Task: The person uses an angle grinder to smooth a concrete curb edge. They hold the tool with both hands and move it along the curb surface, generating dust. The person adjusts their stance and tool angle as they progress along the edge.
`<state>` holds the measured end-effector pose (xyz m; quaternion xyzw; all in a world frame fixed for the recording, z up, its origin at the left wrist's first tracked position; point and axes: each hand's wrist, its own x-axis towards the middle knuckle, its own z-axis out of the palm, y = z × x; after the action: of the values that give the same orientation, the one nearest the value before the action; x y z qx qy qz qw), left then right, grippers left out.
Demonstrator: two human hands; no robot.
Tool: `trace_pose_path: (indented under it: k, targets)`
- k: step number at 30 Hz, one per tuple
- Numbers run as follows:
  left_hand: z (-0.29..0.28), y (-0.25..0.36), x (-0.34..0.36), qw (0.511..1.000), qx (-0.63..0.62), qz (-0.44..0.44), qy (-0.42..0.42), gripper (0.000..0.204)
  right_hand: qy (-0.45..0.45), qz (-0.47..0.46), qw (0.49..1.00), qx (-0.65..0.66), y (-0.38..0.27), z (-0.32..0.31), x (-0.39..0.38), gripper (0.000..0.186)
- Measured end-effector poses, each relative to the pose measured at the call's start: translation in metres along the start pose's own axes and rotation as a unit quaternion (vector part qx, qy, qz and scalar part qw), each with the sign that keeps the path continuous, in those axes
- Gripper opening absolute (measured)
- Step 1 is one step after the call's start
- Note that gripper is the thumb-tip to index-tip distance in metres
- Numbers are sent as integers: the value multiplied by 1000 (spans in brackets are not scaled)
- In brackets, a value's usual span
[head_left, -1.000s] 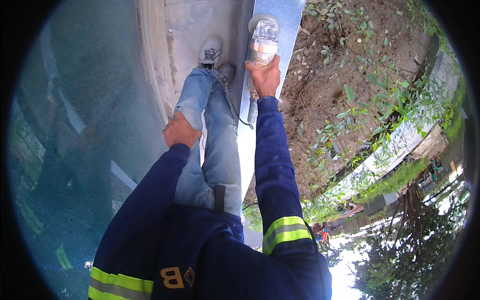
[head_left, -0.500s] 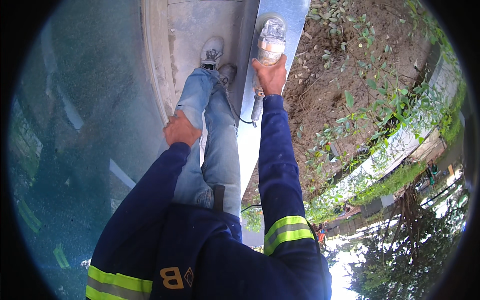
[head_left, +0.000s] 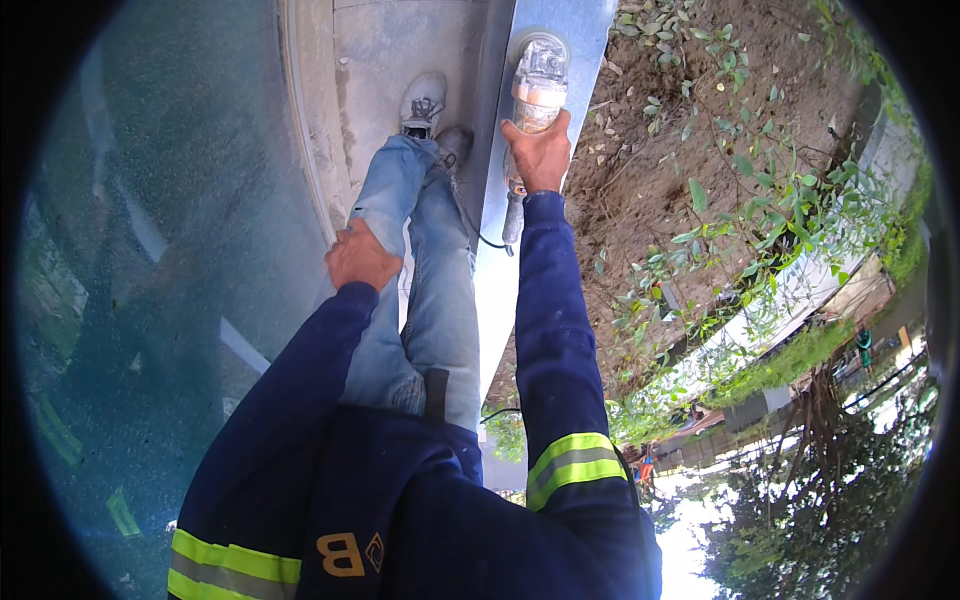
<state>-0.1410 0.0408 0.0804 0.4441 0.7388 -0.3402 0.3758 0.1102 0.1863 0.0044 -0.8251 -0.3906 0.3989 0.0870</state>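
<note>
My right hand [head_left: 541, 158] is wrapped round the body of a dusty angle grinder [head_left: 541, 88]. The grinder's round head lies against the top of a smooth grey ledge [head_left: 590, 22], and its rear end with the dark cord [head_left: 488, 242] points back toward me. Most of the disc is hidden under the head. My left hand [head_left: 362, 258] rests at the knee of my blue jeans [head_left: 440, 290], fingers bent round it.
A glass pane [head_left: 150, 330] with reflections fills the left side. My shoes [head_left: 424, 98] stand on a narrow concrete strip [head_left: 385, 40] between its frame and the ledge. Beyond the ledge, right, lie bare soil [head_left: 640, 150] and leafy plants [head_left: 745, 230].
The grinder and my right hand have shifted very slightly to the left along the ledge top. My left hand stays at the knee.
</note>
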Motion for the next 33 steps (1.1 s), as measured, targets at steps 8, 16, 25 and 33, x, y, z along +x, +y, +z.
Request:
trace_pose_path:
  k: [8,16,25,33]
  targets:
    - [-4,1,-2,1000,1,-7,-6,73,18,18,998,56,31,-4,-16,77]
    - [-3,1,-1,1000,9,-4,-11,75,5,4,1000,-2,8,1,-6,72]
    - [-3,0,-1,1000,5,-3,0,70,17,18,999,42,33,-2,-17,75]
    - [-2,1,0,1000,7,-4,-9,72,36,3,999,9,11,2,0,70]
